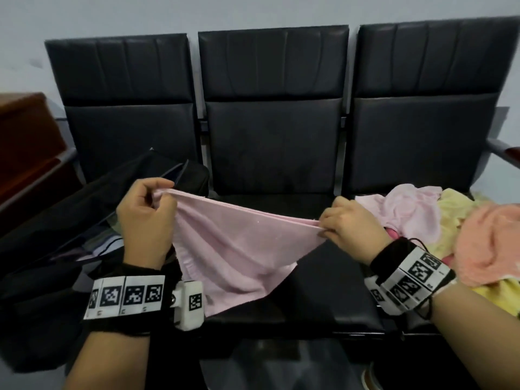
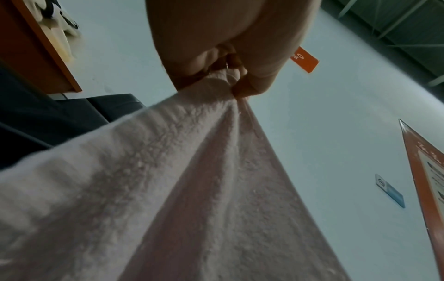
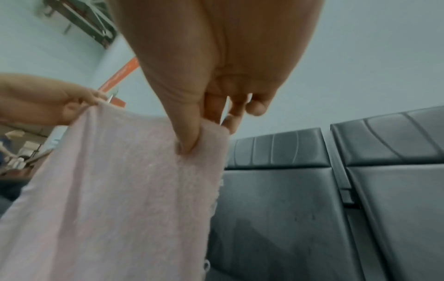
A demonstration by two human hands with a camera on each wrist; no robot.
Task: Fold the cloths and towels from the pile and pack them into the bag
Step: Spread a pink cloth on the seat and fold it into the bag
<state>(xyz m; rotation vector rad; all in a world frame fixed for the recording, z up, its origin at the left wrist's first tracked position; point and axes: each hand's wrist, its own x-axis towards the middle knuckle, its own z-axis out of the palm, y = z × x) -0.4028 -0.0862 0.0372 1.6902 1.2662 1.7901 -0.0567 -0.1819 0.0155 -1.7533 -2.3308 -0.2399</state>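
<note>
A pale pink towel [image 1: 236, 243] is held up in the air over the middle seat [image 1: 270, 212] of a row of black chairs, stretched between both hands along its top edge, w/ the rest hanging down in a sagging fold toward the seat front. The top edge looks doubled, two layers being seen together at both ends. The left hand [image 1: 146, 218] is clamped on the towel's left top corner, fingers curled and the cloth bunched into the grip; in the left wrist view the fabric [image 2: 182, 190] is seen gathered into the fist [image 2: 223, 57] and fanning out below it. The right hand [image 1: 351, 229] pinches the right top corner, thumb pressed into the cloth against the fingers, as shown in the right wrist view [image 3: 192, 121], where the towel [image 3: 125, 199] hangs flat below the pinch.

An open black bag [image 1: 70, 220] sits on the left seat, just beside the left hand; some striped fabric is seen inside it, details too dark to tell. On the right seat a loose pile [image 1: 450, 229] of unfolded cloths lies: pale pink, yellow and peach/orange pieces heaped together. A brown wooden cabinet [image 1: 25, 147] stands at far left. Marker bands are worn on both wrists.
</note>
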